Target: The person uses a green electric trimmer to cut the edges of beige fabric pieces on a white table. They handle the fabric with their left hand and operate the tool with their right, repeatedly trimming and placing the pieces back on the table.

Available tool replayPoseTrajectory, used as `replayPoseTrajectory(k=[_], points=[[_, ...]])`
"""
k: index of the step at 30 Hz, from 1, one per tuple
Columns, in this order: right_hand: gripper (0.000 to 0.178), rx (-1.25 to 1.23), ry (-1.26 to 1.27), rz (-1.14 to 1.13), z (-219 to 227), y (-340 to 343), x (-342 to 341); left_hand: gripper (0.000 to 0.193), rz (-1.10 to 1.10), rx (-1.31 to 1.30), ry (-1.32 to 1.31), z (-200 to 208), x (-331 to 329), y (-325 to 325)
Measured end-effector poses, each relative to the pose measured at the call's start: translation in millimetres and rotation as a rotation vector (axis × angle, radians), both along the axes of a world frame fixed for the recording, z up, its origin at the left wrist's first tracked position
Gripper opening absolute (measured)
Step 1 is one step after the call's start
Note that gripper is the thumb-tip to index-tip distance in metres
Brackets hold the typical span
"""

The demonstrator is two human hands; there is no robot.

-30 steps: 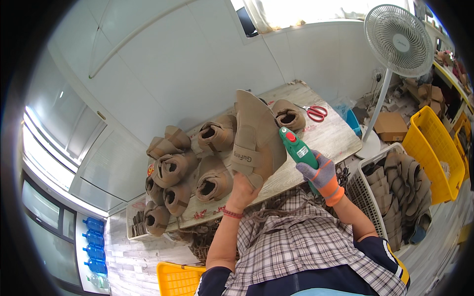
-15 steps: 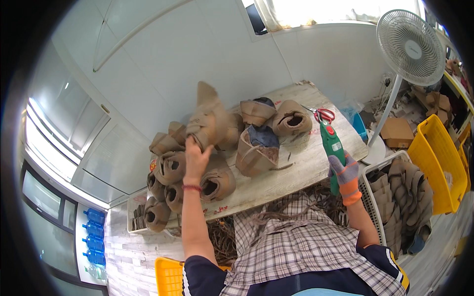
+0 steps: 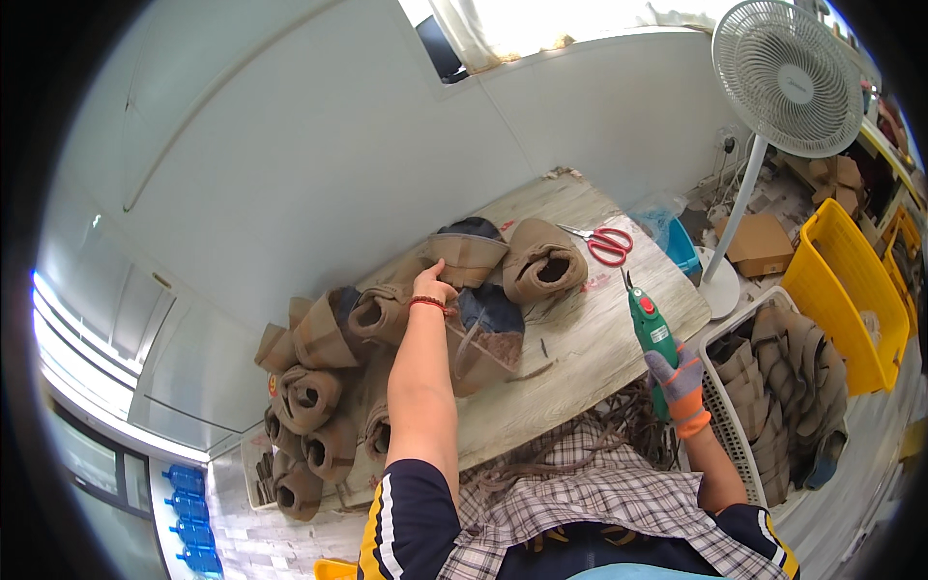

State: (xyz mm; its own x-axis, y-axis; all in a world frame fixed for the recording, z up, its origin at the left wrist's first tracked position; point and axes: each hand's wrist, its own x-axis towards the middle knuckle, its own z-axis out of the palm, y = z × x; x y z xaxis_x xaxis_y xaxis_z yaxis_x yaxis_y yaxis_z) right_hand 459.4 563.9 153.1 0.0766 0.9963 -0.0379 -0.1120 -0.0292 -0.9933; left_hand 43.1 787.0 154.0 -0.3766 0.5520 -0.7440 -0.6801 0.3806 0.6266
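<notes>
My bare left hand [image 3: 432,285] reaches over the table with its fingers closed on the lower left edge of a cup-shaped brown fabric piece [image 3: 471,253] that has a dark lining. Just below, another brown fabric piece with a blue-grey lining [image 3: 489,307] partly lies behind my forearm. To the right rests a rolled brown piece [image 3: 543,261] with a dark opening. My right hand [image 3: 680,377], in a grey and orange glove, is wrapped around green electric scissors [image 3: 652,329] with a red button, their dark blades pointing away from me.
Several brown rolled pieces [image 3: 307,398] crowd the left of the pale wooden table [image 3: 590,314]. Red-handled scissors [image 3: 609,246] lie at its far right. Right of it stand a white basket [image 3: 727,411] of folded brown fabric, a yellow crate [image 3: 846,300] and a white fan [image 3: 791,82].
My left hand has let go of a brown piece at the left pile and moved right to the dark-lined piece. My right hand still holds the electric scissors. The view has shifted.
</notes>
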Motion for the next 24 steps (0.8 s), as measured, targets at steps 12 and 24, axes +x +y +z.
replayPoseTrajectory(k=[12,24], points=[[0.06,0.361,-0.353,-0.028,7,-1,-30,0.031,0.032,0.801,-0.211,102,-37,-89],[0.069,1.14,-1.103,-0.139,27,-28,-22,0.038,-0.187,0.772,-0.687,89,-24,-241]])
